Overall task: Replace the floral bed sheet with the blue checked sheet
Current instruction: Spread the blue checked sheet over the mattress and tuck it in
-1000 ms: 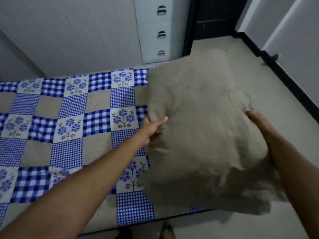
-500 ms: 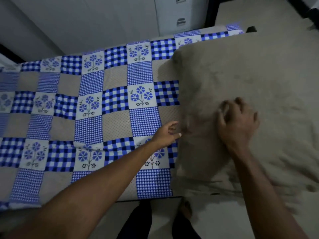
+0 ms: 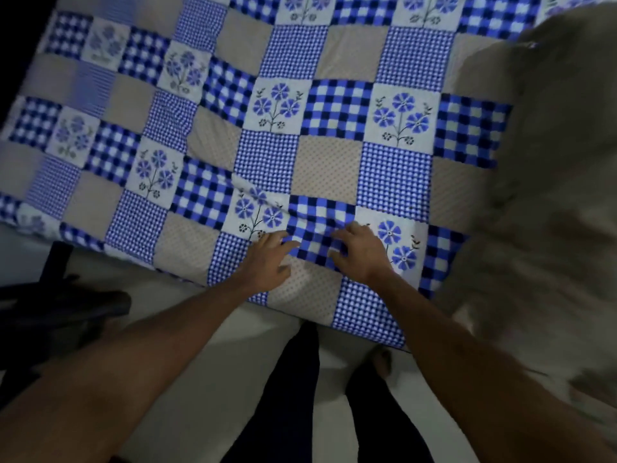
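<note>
Blue-checked sheet (image 3: 330, 168) lies spread flat under our hands, long axis left to right, reaching far from us. Right hand (image 3: 359, 253) bunches its near edge; left hand (image 3: 267, 259) touches just beside, grip unclear.

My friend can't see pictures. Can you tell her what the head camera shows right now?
The left hand and right hand rest side by side on a blue patchwork sheet of checks and flowers, near its front edge. The cloth is wrinkled between them. A beige pillow lies on the right.
</note>
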`<state>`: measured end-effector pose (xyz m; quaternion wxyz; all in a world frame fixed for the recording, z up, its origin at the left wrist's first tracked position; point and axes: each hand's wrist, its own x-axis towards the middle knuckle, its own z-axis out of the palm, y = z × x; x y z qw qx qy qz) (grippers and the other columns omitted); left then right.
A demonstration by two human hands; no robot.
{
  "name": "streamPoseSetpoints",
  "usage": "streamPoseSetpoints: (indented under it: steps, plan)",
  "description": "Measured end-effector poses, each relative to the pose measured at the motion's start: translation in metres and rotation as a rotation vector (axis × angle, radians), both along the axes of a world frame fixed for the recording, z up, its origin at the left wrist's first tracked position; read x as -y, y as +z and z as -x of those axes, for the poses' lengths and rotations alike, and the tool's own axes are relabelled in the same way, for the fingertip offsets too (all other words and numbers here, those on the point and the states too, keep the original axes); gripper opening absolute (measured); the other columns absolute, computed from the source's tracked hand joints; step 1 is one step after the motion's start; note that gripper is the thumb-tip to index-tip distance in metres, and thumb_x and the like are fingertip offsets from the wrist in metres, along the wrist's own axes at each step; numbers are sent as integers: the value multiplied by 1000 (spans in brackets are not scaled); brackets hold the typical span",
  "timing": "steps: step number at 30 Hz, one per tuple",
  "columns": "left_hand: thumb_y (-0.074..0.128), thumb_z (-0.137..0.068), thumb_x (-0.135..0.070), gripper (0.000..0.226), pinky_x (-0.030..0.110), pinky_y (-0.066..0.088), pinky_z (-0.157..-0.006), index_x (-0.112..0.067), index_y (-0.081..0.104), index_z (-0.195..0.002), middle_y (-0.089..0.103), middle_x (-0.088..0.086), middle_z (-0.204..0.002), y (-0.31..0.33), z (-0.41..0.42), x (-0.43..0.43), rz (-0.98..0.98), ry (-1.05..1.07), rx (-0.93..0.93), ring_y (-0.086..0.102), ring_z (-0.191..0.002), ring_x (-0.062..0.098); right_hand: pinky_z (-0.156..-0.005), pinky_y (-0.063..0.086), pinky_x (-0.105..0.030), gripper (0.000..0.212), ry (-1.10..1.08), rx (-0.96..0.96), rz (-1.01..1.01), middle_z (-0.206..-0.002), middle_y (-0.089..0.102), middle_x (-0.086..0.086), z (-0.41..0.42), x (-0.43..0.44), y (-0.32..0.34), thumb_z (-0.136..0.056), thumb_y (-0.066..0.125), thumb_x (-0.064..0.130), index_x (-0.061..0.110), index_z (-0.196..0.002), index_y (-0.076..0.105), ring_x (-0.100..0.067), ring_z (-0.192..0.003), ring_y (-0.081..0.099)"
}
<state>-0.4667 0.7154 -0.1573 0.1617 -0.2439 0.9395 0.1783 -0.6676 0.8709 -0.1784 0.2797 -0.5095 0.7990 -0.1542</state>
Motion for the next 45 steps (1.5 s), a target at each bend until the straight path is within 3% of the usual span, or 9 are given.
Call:
streamPoseSetpoints:
  steps: [5,14,17,20,24,29,34,39,45]
  plan:
    - [58,-85,-42,39,34,43,-75,-19,58,-115,53,1,-106,-6,-24,-14,81,-237,-48,48,-91,20,-75,46,-41,51,15,-71,6,-105,55,-3,-75,-28,-12,-82,48,57,20,-114,61,-28,-95,53]
    - [68,-77,-23,22,34,47,-61,-23,58,-96,62,-6,-93,-17,-69,-47,34,-344,238,58,-86,20,-64,39,-31,28,160,-1,30,-81,65,0,-120,-45,-10,-86,46,40,20,-79,63,-24,-73,63]
    - [54,-87,-20,12,34,47,-62,-14,63,-92,67,5,-92,-13,-64,-51,-34,-351,228,64,-83,28,-67,47,-33,32,101,-26,239,-90,65,-4,-94,-23,-9,-93,45,39,15,-98,66,-24,-77,58]
    - [47,-87,-24,19,29,43,-50,-15,61,-78,65,6,-78,-10,-72,-57,-98,-415,35,62,-65,26,-89,49,-47,39,13,-118,289,-126,62,-5,-53,19,-13,-95,55,38,17,-127,61,-26,-112,57]
    - [53,-92,-30,23,34,45,-48,-15,59,-76,60,0,-70,-8,-68,-45,9,-200,-256,55,-63,20,-120,17,-54,68,11,-144,96,-164,22,-8,-14,74,-21,-99,41,59,23,-156,30,-32,-151,18]
    - [55,-95,-30,20,33,45,-60,-14,63,-85,62,-2,-78,4,-45,2,116,119,-414,54,-71,16,-118,-8,-63,84,434,-226,-111,-167,-8,0,-62,101,-21,-87,6,79,36,-158,4,-30,-153,-13]
    - [57,-93,-30,17,28,41,-64,-15,65,-95,62,-2,-88,9,-32,46,217,197,-433,52,-79,16,-120,-10,-55,86,829,-108,-62,-167,4,1,-163,56,-27,-88,35,78,33,-158,15,-24,-154,-7]
    - [53,-90,-42,34,42,47,-65,-15,60,-108,58,2,-97,-11,-53,67,273,145,-183,53,-83,22,-108,42,-49,50,403,222,328,-145,53,-13,-175,40,-24,-87,56,29,13,-135,61,-32,-132,49]
    - [44,-93,-55,40,36,41,-65,-16,49,-95,53,3,-90,-26,-108,57,346,114,-19,51,-83,23,-123,16,-51,53,72,-29,221,-160,32,-11,-126,92,-21,-99,48,37,17,-148,42,-30,-150,23]
